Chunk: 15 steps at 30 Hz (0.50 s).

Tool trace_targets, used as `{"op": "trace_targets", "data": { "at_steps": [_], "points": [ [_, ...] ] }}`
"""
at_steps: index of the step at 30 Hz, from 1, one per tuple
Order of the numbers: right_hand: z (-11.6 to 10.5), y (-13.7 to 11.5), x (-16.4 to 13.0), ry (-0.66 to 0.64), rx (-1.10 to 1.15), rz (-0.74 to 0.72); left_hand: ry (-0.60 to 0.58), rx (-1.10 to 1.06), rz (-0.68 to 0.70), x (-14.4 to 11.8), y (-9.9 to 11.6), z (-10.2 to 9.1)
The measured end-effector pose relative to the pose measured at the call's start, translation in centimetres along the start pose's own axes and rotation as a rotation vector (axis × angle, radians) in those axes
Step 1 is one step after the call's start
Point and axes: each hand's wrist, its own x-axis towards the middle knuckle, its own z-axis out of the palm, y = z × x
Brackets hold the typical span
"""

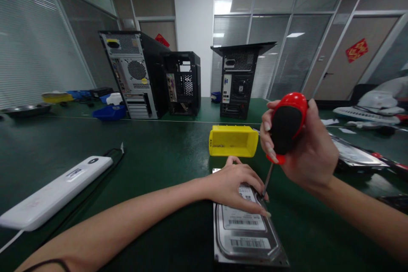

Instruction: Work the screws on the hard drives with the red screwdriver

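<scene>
Our right hand [314, 157] has its fingers wrapped around the red-and-black screwdriver [288, 123], the tip down at the edge of the hard drive [244, 233]. Our left hand [237, 183] rests across the drive, fingers slightly apart. The drive lies label-up on the green counter [165, 153], nearer us than the yellow bin [233, 129]; three computer cases [154, 72] stand beyond.

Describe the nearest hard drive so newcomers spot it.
On the green table, find the yellow bin, then look nearer the camera. There lies the hard drive, labelled and silver; unlike the silver unit at right, it sits under the left hand.
</scene>
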Motion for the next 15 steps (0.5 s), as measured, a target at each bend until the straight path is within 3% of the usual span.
{"op": "trace_targets", "data": {
  "at_steps": [15],
  "points": [
    [0.52, -0.30, 0.15, -0.001, -0.068, 0.039, 0.005, 0.008, 0.011, 0.02, -0.22, 0.07]
  ]
}}
